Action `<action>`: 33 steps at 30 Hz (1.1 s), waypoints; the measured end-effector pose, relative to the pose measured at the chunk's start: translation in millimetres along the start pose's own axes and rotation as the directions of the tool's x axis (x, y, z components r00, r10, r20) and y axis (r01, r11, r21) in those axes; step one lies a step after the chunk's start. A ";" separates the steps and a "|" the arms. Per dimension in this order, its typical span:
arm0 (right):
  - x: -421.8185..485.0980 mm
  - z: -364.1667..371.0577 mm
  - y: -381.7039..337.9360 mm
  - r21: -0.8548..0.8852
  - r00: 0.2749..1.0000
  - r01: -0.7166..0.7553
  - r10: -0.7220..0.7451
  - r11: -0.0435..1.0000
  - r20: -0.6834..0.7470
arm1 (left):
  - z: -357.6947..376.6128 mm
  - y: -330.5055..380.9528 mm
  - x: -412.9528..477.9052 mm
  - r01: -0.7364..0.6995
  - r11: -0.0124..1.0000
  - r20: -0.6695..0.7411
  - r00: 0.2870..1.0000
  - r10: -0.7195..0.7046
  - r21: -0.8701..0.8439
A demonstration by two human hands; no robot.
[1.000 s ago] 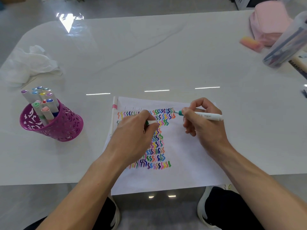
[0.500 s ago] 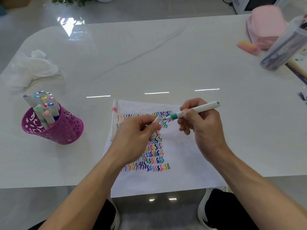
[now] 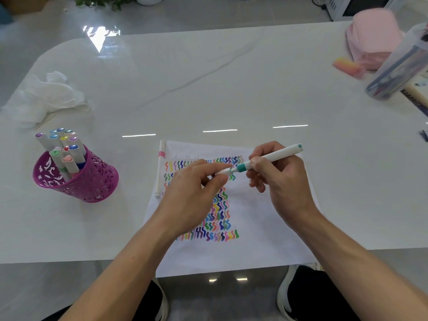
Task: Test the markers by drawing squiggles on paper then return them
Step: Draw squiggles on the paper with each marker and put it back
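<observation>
Left hand: thumb and forefinger pinch a small white cap; the remaining fingers are curled under the palm. Right hand: fingers are curled round the barrel of a white marker, gripping just behind its teal collar. The barrel tilts up toward the right and ends in a teal plug. The cap's mouth meets the marker's tip; cannot tell whether it is fully seated. Both hands are over a sheet of white paper, which lies at the near edge of the white glossy table and overhangs it. The sheet carries many-coloured squiggles in a T-shaped block, partly hidden by the left hand. A second white marker with a pink band lies along the sheet's left edge. Well apart on the left, a purple perforated cup holds a cluster of capped markers. Beyond the cup lies a crumpled white tissue. At the far right are a pink pouch, an orange-pink eraser just beside it, and a clear container of pens.
</observation>
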State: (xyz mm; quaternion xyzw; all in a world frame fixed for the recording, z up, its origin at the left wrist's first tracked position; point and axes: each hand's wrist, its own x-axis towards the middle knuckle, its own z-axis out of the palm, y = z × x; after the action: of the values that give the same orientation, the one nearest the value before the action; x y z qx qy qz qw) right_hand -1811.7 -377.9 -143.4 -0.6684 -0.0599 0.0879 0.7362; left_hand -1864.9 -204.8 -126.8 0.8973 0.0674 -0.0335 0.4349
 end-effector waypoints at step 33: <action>-5.3 9.8 -4.7 0.118 0.987 -0.142 0.131 0.983 0.095 | 2.5 16.2 -9.0 -0.109 0.991 -0.042 0.993 0.113 0.074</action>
State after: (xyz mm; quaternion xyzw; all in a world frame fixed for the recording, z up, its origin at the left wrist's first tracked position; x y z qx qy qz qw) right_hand -1818.7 -369.8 -137.6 -0.6191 -0.0404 0.1708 0.7654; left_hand -1871.4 -217.5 -114.7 0.9152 0.0261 0.0090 0.4020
